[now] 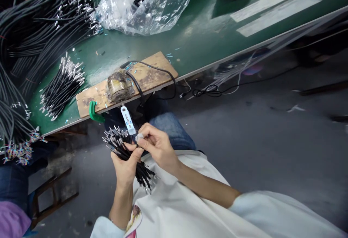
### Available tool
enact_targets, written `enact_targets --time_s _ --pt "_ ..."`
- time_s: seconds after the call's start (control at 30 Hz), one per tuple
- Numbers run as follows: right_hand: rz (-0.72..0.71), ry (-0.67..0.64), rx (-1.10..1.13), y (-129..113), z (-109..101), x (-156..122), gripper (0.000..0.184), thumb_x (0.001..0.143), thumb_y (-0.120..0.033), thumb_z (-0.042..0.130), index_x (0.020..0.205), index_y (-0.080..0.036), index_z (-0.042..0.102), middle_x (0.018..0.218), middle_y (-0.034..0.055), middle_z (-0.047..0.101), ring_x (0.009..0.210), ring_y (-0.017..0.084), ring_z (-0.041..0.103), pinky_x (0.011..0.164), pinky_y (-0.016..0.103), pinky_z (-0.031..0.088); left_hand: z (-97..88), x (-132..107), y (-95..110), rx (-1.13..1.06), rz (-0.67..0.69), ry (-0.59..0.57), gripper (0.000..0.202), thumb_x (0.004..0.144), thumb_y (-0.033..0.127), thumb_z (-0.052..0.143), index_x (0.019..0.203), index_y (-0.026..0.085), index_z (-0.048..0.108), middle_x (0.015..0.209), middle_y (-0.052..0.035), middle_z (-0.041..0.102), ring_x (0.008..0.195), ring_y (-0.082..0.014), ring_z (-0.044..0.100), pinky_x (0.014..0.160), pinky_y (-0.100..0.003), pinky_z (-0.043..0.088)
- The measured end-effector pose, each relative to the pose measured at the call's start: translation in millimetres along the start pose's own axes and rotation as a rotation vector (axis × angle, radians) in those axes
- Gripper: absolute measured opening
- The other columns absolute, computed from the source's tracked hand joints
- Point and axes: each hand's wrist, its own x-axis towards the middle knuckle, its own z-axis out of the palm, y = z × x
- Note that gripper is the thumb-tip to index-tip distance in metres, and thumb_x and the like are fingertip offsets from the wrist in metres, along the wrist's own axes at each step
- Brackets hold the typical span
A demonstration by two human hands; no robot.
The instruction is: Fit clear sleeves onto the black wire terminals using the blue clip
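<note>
A bunch of short black cables [144, 174] with silvery ends is gripped in my left hand [126, 169], close to my lap. My right hand [160, 147] is pinched beside the bunch, its thumb and forefinger at the silvery tip of a cable; a pale wrapping covers a fingertip. Just beyond my fingers a light-blue slotted tool [127, 120] sticks out from a small tape-wrapped motor [119, 85]. The motor rests on a stained wooden board [154, 65] at the table edge. Cable parts inside my left palm are hidden.
A green clamp [95, 113] hooks the board's front edge. More short cables [62, 87] lie left on the green table [195, 42]. Long black cables [35, 31] pile up behind, beside a clear plastic bag [163, 9]. Another person's purple garment [12, 220] shows at lower left.
</note>
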Motion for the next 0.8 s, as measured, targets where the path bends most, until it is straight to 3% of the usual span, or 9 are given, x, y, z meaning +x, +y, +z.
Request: enact_targets --time_s 0.07,0.13,0.2,0.33,0.4,0.5,0.67,0.73,0.8 --pt "-0.281 0.046 -0.189 -3.2 -0.9 1.6 0.017 0.076 -0.008 0.054 0.062 -0.017 0.052 0.067 0.0007 0.05 0.064 0.013 0.045 0.06 0.026 0.037 0.8 0.5 0.1 -0.035 -0.043 -0.002 0.015 0.062 0.02 0.07 0.054 0.014 0.059 0.041 0.0052 0.049 0.034 -0.0061 0.045 0.037 -0.018 0.039" --pt "-0.393 -0.003 -0.243 -5.4 -4.2 5.4 0.017 0.076 -0.004 0.053 0.064 -0.017 0.054 0.069 0.0016 0.052 0.068 0.013 0.046 0.064 0.028 0.038 -0.9 1.1 -0.1 -0.092 -0.079 -0.018 0.018 0.064 0.026 0.07 0.055 0.013 0.061 0.038 0.0062 0.045 0.031 -0.0052 0.04 0.033 -0.018 0.036" --pt "-0.232 -0.146 -0.098 -5.9 -9.1 10.3 0.013 0.076 -0.009 0.054 0.066 -0.016 0.054 0.071 0.0019 0.052 0.068 0.013 0.047 0.063 0.028 0.038 -4.2 1.9 0.3 -0.117 -0.08 -0.033 0.02 0.062 0.031 0.072 0.056 0.013 0.064 0.036 0.0059 0.045 0.029 -0.0049 0.039 0.032 -0.017 0.035" --pt "0.394 -0.463 0.344 -4.6 -17.8 21.4 0.02 0.072 -0.031 0.062 0.067 -0.015 0.051 0.062 -0.0015 0.047 0.056 0.011 0.044 0.054 0.025 0.034 -8.6 3.4 5.3 -0.056 -0.044 -0.056 0.008 0.062 0.022 0.072 0.06 0.015 0.068 0.038 0.0039 0.052 0.03 -0.0062 0.044 0.033 -0.017 0.037" --pt "0.542 -0.547 0.382 -5.3 -20.1 28.6 0.026 0.067 -0.035 0.066 0.064 -0.014 0.051 0.054 -0.0043 0.042 0.05 0.008 0.037 0.05 0.023 0.028 -7.9 3.8 8.8 -0.028 -0.026 -0.075 0.003 0.062 0.017 0.071 0.06 0.016 0.069 0.038 0.0042 0.052 0.032 -0.006 0.044 0.034 -0.017 0.037" --pt "0.537 -0.531 0.307 -10.3 -19.6 42.6 0.025 0.062 -0.032 0.068 0.057 -0.013 0.052 0.048 -0.0065 0.039 0.046 0.005 0.03 0.047 0.023 0.021 -5.7 3.1 13.2 -0.049 0.002 0.01 0.005 0.058 0.012 0.072 0.058 0.016 0.068 0.041 0.0046 0.052 0.034 -0.0054 0.044 0.035 -0.016 0.037" --pt "0.369 -0.26 0.186 -26.5 -8.3 66.4 0.038 0.064 -0.047 0.066 0.052 -0.014 0.051 0.048 -0.005 0.042 0.047 0.005 0.031 0.047 0.024 0.021 -8.7 1.2 15.6 -0.04 0.137 0.092 0.01 0.057 0.011 0.074 0.059 0.019 0.069 0.047 0.0041 0.06 0.039 -0.0049 0.05 0.044 -0.016 0.044" --pt "0.33 -0.277 0.165 -31.6 -1.5 71.0 0.046 0.062 -0.055 0.066 0.051 -0.014 0.051 0.05 -0.0043 0.042 0.048 0.006 0.034 0.048 0.024 0.023 -10.4 3.0 15.9 -0.037 0.243 0.105 0.007 0.058 0.015 0.075 0.06 0.019 0.069 0.045 0.004 0.06 0.035 -0.0051 0.049 0.046 -0.019 0.047" --pt "0.352 -0.317 0.232 -33.8 4.8 71.9 0.049 0.059 -0.059 0.068 0.052 -0.014 0.05 0.05 -0.0052 0.04 0.048 0.006 0.034 0.047 0.024 0.024 -11.0 7.2 17.0 -0.015 0.303 0.101 0.008 0.058 0.022 0.076 0.058 0.018 0.068 0.039 0.0043 0.056 0.028 -0.006 0.045 0.039 -0.02 0.044"
